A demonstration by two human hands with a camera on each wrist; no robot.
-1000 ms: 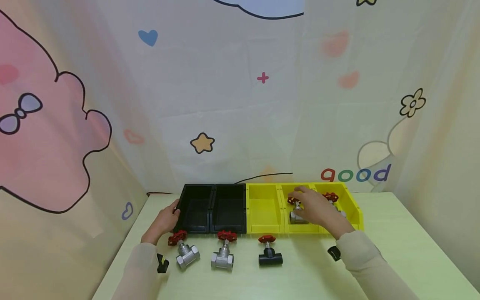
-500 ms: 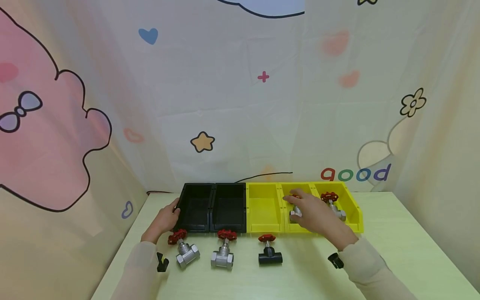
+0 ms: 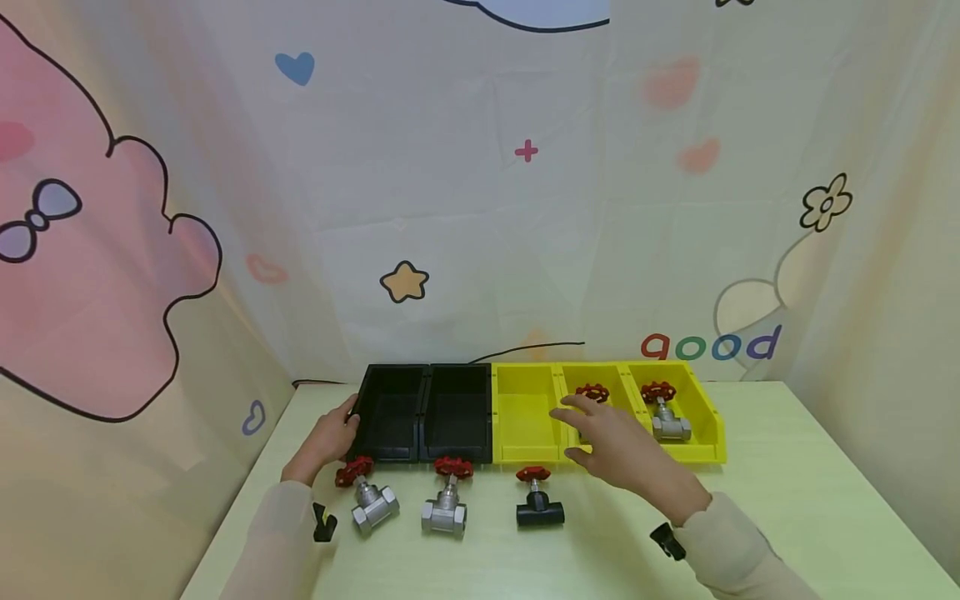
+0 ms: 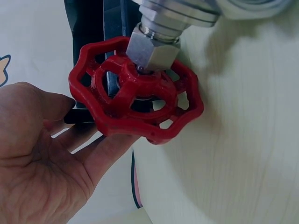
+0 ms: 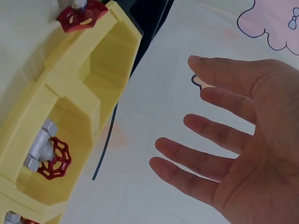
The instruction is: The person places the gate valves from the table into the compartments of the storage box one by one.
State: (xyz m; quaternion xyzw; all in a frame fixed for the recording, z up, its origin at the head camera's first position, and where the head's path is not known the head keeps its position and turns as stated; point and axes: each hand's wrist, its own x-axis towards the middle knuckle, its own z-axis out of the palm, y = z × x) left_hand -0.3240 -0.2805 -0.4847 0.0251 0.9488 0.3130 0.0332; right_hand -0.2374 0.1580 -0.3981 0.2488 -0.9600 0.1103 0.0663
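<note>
My left hand (image 3: 326, 437) holds the outer side edge of the leftmost black bin (image 3: 390, 455), its thumb on the edge and its fingers beyond it. In the left wrist view, a valve's red handwheel (image 4: 133, 123) partly covers those fingers. My right hand (image 3: 628, 448) hovers over the front of the yellow bins, fingers spread and holding nothing. Under it, a silver valve with a red handwheel (image 5: 56, 158) lies in the middle yellow bin (image 5: 77, 119), partly hidden in the head view. A similar silver valve (image 3: 670, 425) lies in the rightmost yellow bin (image 3: 708, 417).
In front of the bins, two silver valves (image 3: 375, 507) and a black-bodied valve (image 3: 540, 513) lie on the table (image 3: 480, 571). A second black bin (image 3: 457, 455) and another yellow bin (image 3: 528, 455) stand mid-row. A printed curtain (image 3: 480, 217) hangs behind.
My right hand has let go of the silver valve in the middle yellow bin and drawn back and up, its fingers spreading. My left hand stays at the black bin.
</note>
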